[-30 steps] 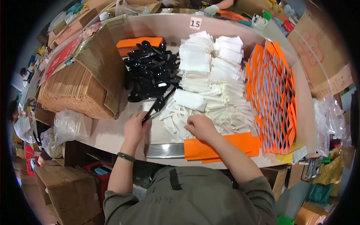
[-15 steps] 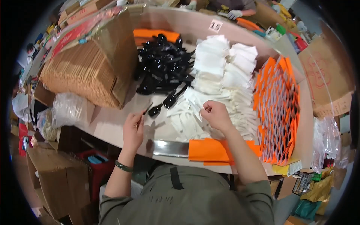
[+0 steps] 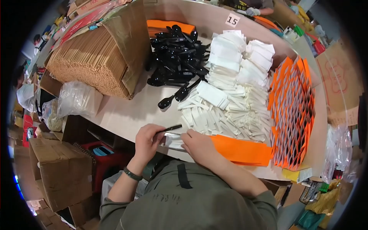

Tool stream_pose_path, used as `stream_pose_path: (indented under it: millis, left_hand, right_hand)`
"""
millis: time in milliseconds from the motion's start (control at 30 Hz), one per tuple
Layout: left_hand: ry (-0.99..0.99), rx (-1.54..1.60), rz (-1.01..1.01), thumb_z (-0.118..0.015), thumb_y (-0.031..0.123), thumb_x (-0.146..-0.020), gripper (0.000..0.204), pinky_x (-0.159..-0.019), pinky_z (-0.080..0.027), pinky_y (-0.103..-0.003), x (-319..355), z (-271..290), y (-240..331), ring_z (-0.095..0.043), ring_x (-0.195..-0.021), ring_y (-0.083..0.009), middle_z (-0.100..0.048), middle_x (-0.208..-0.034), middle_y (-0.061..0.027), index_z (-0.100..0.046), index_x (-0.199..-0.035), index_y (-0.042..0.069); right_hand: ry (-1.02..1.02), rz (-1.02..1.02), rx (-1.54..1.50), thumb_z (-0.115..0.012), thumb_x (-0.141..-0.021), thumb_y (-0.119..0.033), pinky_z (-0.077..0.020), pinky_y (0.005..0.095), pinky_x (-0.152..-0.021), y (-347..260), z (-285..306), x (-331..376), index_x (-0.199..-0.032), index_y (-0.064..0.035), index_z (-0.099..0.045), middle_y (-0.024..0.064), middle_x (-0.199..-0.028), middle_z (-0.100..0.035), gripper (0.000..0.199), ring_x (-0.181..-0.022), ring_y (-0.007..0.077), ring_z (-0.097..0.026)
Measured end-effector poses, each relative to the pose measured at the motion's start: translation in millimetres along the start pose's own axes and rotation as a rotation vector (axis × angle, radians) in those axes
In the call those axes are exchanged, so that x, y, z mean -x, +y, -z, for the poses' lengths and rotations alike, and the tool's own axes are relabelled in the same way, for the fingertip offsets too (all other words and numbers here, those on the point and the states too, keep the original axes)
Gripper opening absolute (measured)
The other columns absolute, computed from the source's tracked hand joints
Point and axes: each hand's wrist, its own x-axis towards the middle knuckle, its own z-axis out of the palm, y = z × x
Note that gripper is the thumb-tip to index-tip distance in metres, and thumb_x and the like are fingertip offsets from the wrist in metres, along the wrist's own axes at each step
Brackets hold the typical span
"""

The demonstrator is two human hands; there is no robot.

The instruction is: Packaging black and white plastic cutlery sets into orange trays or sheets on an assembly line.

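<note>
Near the table's front edge, my left hand (image 3: 147, 141) pinches a black spoon (image 3: 172, 127). Only its slim handle shows, pointing right; the other end is hidden in the hand. My right hand (image 3: 197, 145) is close beside it, fingers curled together at the handle's tip; what they hold, if anything, is hidden. Beyond my hands lie many small white paper packets (image 3: 207, 119), loose in front and stacked farther back. A heap of glossy black spoons (image 3: 178, 57) lies to their left, with two spoons (image 3: 166, 101) at its near side.
A carton (image 3: 134, 50) packed with thin wooden sticks (image 3: 90, 65) stands at left, with a clear plastic bag (image 3: 78, 99) in front. Orange sleeves (image 3: 293, 115) stand in rows at right; flat orange pieces (image 3: 241, 149) lie by my right forearm. Another person's gloved hand (image 3: 253, 11) shows beyond the raised table wall.
Both hands have moved toward me and closer together at the front edge. The spoon has come along in my left hand. My right hand has left the white packets.
</note>
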Motion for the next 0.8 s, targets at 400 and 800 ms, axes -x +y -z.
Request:
stream_pose_path:
  millis: [400, 800]
  left_hand:
    - [-0.002, -0.178, -0.25, -0.077, 0.006, -0.072, 0.031, -0.08, -0.049, -0.04, -61, 48, 18, -0.062, -0.093, -0.0291, -0.066, -0.103, -0.0079, -0.067, -0.101, 0.01]
    - [0.139, -0.742, 0.152, -0.068, 0.016, -0.084, 0.015, -0.076, -0.05, -0.048, -200, 203, -32, -0.062, -0.088, -0.0401, -0.064, -0.094, -0.019, -0.067, -0.089, 0.001]
  right_hand:
    - [0.352, 0.264, 0.299, -0.076, -0.077, -0.02, -0.0479, 0.0448, -0.09, 54, 44, -160, -0.12, -0.0017, -0.06, 0.0178, -0.114, -0.059, 0.049, -0.106, 0.0359, -0.057]
    - [0.295, 0.167, 0.495, -0.068, -0.086, -0.017, -0.0551, 0.0398, -0.063, 68, 3, -236, -0.116, -0.0098, -0.055, 0.0143, -0.098, -0.052, 0.033, -0.085, 0.0303, -0.061]
